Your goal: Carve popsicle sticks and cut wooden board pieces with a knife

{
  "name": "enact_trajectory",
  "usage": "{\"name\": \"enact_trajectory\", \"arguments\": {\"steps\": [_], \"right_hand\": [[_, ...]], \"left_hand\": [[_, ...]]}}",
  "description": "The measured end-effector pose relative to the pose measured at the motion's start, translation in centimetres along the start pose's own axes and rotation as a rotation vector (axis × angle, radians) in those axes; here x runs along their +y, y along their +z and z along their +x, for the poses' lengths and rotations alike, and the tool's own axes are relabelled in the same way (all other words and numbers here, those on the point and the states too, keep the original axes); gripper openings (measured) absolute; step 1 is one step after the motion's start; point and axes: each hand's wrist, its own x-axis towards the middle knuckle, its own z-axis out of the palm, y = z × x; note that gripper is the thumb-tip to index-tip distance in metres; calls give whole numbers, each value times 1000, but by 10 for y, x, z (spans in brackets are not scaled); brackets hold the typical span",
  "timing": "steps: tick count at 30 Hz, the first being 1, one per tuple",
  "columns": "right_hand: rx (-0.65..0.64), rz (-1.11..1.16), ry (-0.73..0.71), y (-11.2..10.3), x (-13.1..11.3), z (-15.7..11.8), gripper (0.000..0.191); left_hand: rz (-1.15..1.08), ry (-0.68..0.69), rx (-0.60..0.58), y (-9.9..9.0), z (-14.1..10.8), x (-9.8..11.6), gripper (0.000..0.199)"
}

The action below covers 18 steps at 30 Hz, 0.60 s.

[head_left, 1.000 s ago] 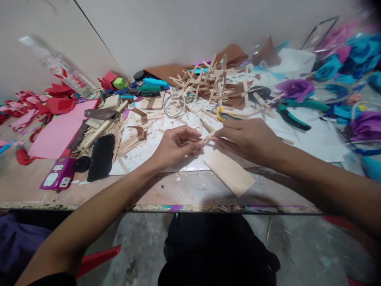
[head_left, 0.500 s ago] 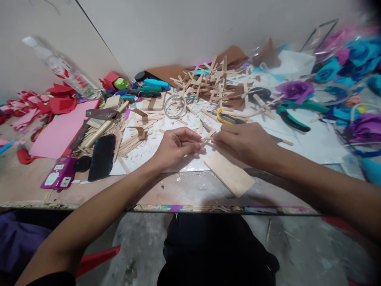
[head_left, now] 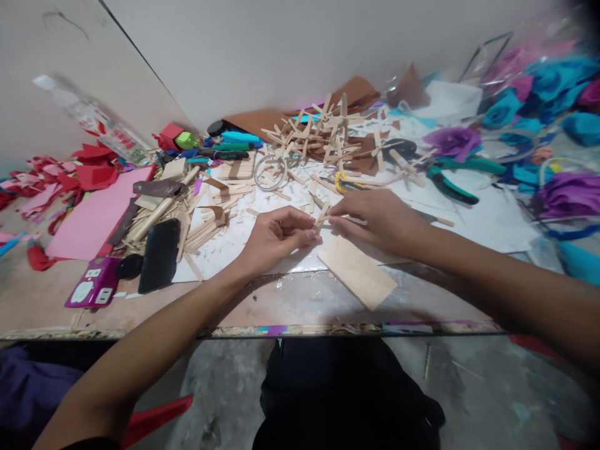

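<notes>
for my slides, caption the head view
Left hand pinching small pale wooden sticks, right hand close by, near a rectangular light wood board.

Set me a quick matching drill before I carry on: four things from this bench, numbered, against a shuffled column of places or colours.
1. held wooden sticks
2. flat wooden board
3. plastic bottle
4. pliers

A. green and black handles
B. partly over the near edge of the white sheet
C. between left hand and right hand
D. clear, with red markings

Pairs: 1-C, 2-B, 3-D, 4-A
</notes>
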Motion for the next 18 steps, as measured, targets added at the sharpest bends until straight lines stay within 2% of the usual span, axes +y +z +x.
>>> {"name": "enact_trajectory", "arguments": {"steps": [3,6,10,18], "right_hand": [[-8,40,83,-1,-1,0,26],[36,105,96,0,-3,1,24],[103,141,25,3,-6,0,23],[122,103,-131,3,-11,-2,25]], "left_hand": [[-2,-1,1,-2,3,-2,20],[32,14,31,-5,4,-4,21],[112,58,81,-7,5,-3,22],[116,92,43,-9,4,-6,32]]}}
